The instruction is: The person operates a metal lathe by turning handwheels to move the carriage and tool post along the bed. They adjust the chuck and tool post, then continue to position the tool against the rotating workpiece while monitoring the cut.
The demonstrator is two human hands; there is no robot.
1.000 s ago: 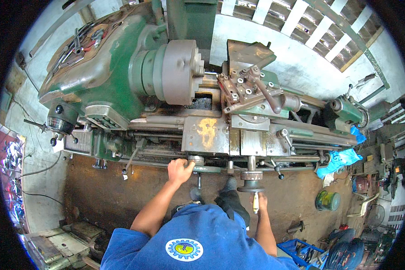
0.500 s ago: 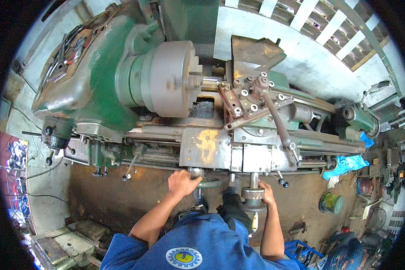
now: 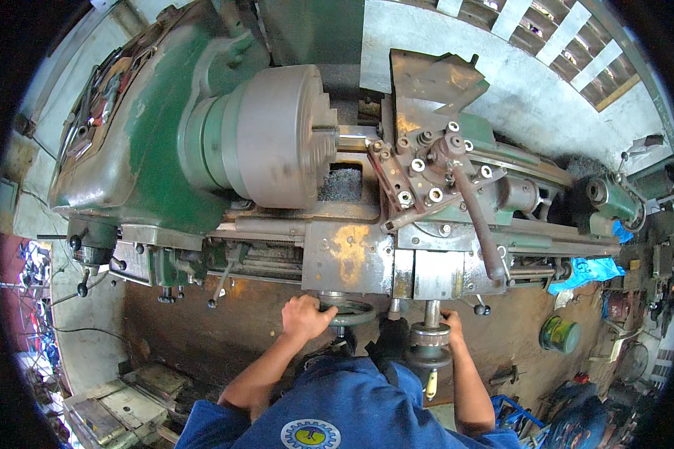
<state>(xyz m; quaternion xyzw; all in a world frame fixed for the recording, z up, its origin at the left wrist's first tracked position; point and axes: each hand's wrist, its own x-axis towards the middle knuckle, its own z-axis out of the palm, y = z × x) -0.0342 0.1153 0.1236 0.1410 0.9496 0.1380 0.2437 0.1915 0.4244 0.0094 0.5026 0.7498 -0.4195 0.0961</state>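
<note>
A large green metal lathe fills the view, its grey chuck (image 3: 281,138) smeared as if spinning. A shiny metal workpiece (image 3: 354,141) reaches from the chuck to the tool post (image 3: 427,161), which carries several bolts and a long clamping lever (image 3: 481,224). My left hand (image 3: 305,318) is closed on the left side of the carriage handwheel (image 3: 352,313), thumb along its rim. My right hand (image 3: 454,328) curls against the right side of the round metal dial collar (image 3: 429,334); its fingertips are partly hidden. Below that collar hangs a small pale crank handle (image 3: 431,384).
Metal chips (image 3: 342,185) lie below the workpiece. Hand tools (image 3: 105,105) rest on the headstock. The tailstock (image 3: 606,198) stands at the right, near a blue cloth (image 3: 588,275). A green bucket (image 3: 560,334) sits on the floor, and metal blocks (image 3: 120,411) are at lower left.
The view has shifted slightly, so the lathe's right part sits a little further right. Both hands stay at the same controls. The chuck's smear is stronger now.
</note>
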